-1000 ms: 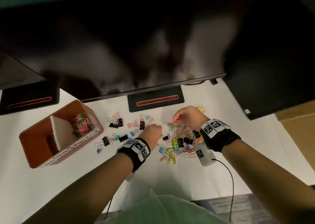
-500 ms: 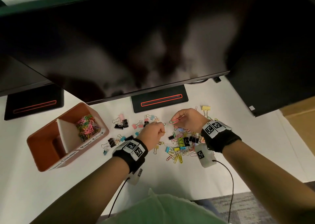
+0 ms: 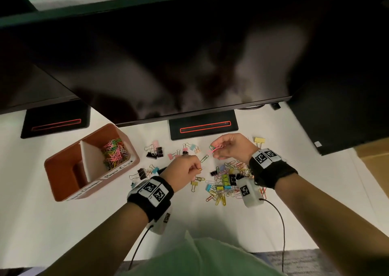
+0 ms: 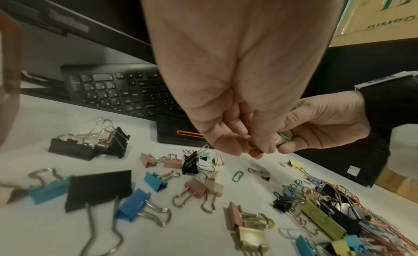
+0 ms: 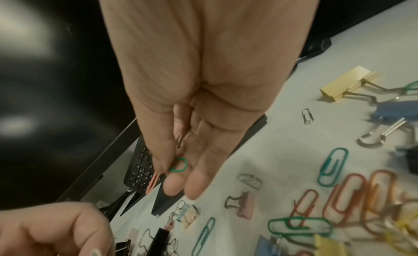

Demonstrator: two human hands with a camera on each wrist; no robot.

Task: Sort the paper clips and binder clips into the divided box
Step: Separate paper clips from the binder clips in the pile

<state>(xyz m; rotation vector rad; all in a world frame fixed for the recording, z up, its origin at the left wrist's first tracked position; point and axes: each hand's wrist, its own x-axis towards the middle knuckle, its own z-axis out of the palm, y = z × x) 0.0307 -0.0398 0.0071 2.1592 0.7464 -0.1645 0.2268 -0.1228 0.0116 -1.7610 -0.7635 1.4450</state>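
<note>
My left hand point(image 3: 194, 168) hovers over the desk and pinches a yellow paper clip point(image 4: 251, 145) between thumb and fingertips. My right hand point(image 3: 219, 149), a little farther back and to the right, pinches a few paper clips point(image 3: 215, 148), green and pink point(image 5: 178, 166). Below both hands lies a mixed pile of paper clips and binder clips point(image 3: 227, 181). Loose binder clips point(image 3: 154, 151) are scattered to the left of it. The brown divided box point(image 3: 63, 183) stands at the left; its far compartment holds coloured paper clips point(image 3: 114, 151).
A large dark monitor point(image 3: 168, 55) overhangs the back of the white desk point(image 3: 63, 233). Its stand base point(image 3: 203, 127) sits just behind the clips. A keyboard point(image 4: 117, 90) lies under the monitor. A dark box point(image 3: 336, 111) is at the right.
Both hands have lifted slightly off the pile. The left hand now pinches a yellow clip; the right hand keeps its clips and has shifted a little back.
</note>
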